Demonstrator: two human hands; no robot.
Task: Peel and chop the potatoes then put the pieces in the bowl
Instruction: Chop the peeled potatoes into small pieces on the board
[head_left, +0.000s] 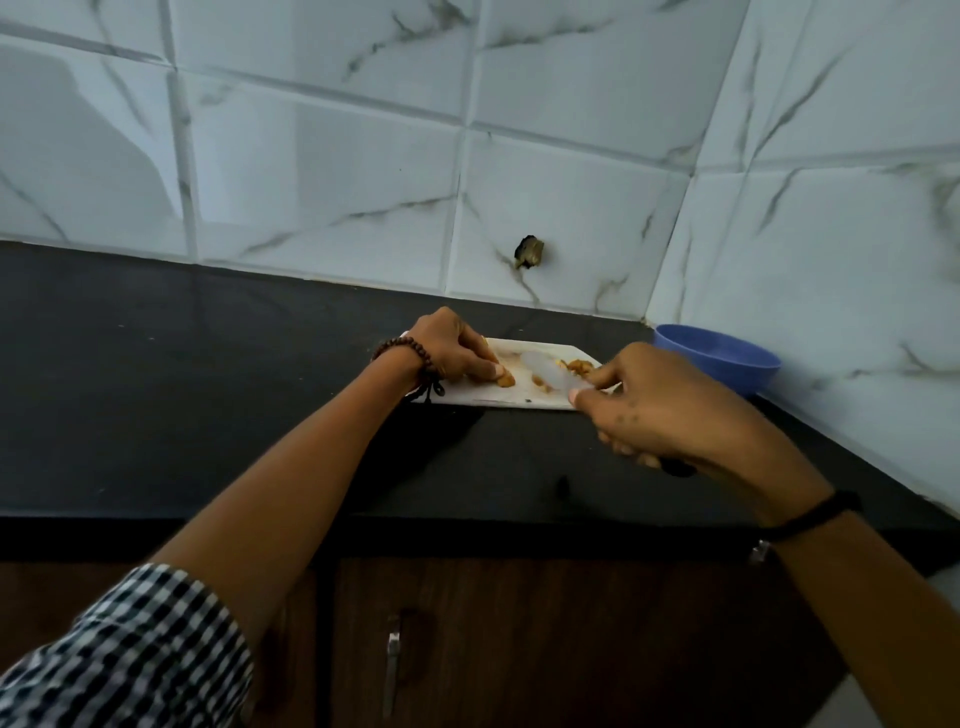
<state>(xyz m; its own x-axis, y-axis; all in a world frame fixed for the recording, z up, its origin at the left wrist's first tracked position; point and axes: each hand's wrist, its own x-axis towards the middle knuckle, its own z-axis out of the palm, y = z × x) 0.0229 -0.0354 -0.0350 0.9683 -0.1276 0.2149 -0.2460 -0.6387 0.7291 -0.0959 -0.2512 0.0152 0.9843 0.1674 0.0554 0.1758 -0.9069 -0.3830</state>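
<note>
A white cutting board lies on the black counter near the back wall. My left hand presses down on a yellowish potato piece at the board's left part. My right hand grips a knife by its dark handle; the pale blade is blurred and lies across the board's middle. Several cut potato pieces sit on the board's right part, beyond the blade. A blue bowl stands just right of the board in the corner; its inside is not visible.
The black counter runs wide to the left and ends at a front edge close to me. White marbled tile walls meet in a corner behind the bowl. A hole marks the back wall. Brown cabinet doors with a metal handle sit below.
</note>
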